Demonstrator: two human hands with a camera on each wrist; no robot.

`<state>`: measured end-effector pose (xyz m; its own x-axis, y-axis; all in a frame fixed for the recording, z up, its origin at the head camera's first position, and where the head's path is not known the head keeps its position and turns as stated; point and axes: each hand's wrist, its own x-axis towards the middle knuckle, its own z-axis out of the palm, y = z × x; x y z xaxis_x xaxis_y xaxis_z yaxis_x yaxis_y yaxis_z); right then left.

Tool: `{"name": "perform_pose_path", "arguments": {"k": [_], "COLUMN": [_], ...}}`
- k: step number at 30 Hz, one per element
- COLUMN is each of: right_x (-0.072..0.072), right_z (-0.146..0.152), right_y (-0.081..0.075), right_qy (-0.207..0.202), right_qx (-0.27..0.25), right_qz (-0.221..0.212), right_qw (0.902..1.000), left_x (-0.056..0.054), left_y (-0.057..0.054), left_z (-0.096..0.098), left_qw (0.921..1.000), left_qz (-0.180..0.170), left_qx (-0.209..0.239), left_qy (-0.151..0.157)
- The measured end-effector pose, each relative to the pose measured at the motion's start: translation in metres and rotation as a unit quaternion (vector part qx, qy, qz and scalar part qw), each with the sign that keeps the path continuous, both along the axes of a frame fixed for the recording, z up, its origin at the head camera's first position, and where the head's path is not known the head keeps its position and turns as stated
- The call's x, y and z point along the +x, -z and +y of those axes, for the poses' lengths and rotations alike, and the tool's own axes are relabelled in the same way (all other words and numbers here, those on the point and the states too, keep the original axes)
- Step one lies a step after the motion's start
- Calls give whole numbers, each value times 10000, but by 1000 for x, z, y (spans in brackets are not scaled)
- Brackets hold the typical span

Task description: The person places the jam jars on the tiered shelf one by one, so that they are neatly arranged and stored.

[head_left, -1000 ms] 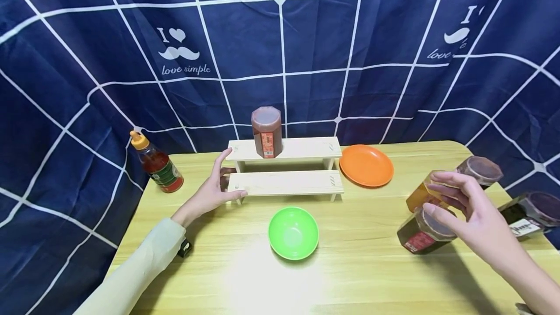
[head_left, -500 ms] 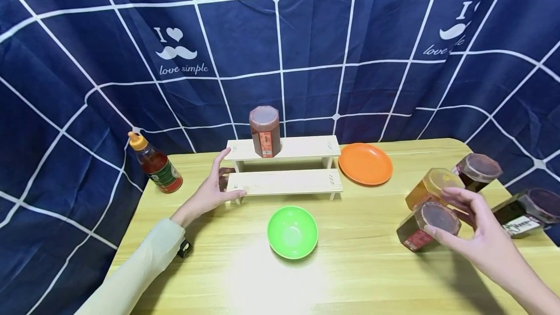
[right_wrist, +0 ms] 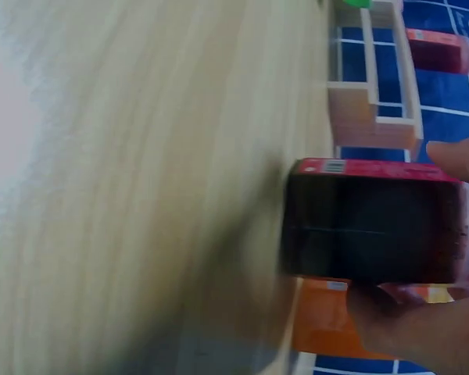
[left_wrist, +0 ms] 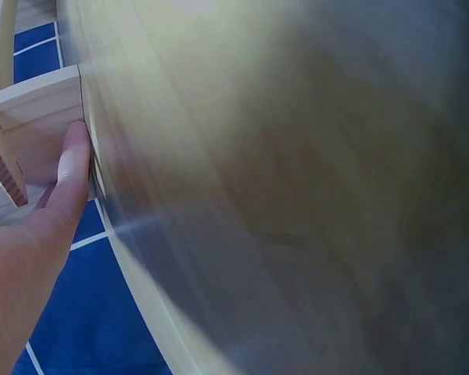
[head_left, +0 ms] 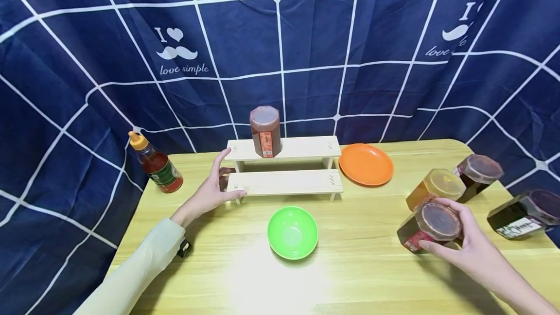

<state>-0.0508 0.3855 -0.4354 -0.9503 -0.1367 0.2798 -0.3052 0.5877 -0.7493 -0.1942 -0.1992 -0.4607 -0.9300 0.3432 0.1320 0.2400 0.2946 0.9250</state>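
Observation:
My right hand [head_left: 473, 247] grips a dark eight-sided jar [head_left: 413, 234] with a red label, standing at the right of the table. Its thumb lies on the label side and its fingers reach round the far side near the lid. The right wrist view shows the same jar [right_wrist: 375, 226] between thumb and fingers. At the left end of a two-step wooden shelf [head_left: 284, 182], my left hand [head_left: 210, 192] holds the frame, thumb on the lower step and index finger up at the upper step. In the left wrist view a finger [left_wrist: 75, 156] lies along the shelf's side panel [left_wrist: 43, 129].
A reddish-brown jar [head_left: 265, 132] stands on the upper step. Right of the shelf lies an orange plate [head_left: 366, 165]; in front, a green bowl [head_left: 293, 233]. A yellow jar [head_left: 433, 189] and dark jars [head_left: 477, 175] stand behind my right hand. A sauce bottle [head_left: 161, 166] is at left.
My right hand has come down from above the jars, and its fingers have closed round the nearest dark jar. The left hand stays at the shelf.

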Motion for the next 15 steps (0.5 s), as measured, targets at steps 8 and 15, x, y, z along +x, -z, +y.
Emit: {"name": "perform_pose_path", "arguments": {"k": [8,15], "right_x": [1,0], "right_z": [2,-2], "right_y": [9,11], "right_qy": [134,77], "right_qx": [70,62], "right_qz": [97,343], "right_qw": [9998,9994], "left_x": [0,0], "left_y": [-1,0], "left_z": [0,0], "left_qw": [10000,10000], "left_qz": [31,31], "left_qx": [-41,-18], "left_qy": [21,-2]}}
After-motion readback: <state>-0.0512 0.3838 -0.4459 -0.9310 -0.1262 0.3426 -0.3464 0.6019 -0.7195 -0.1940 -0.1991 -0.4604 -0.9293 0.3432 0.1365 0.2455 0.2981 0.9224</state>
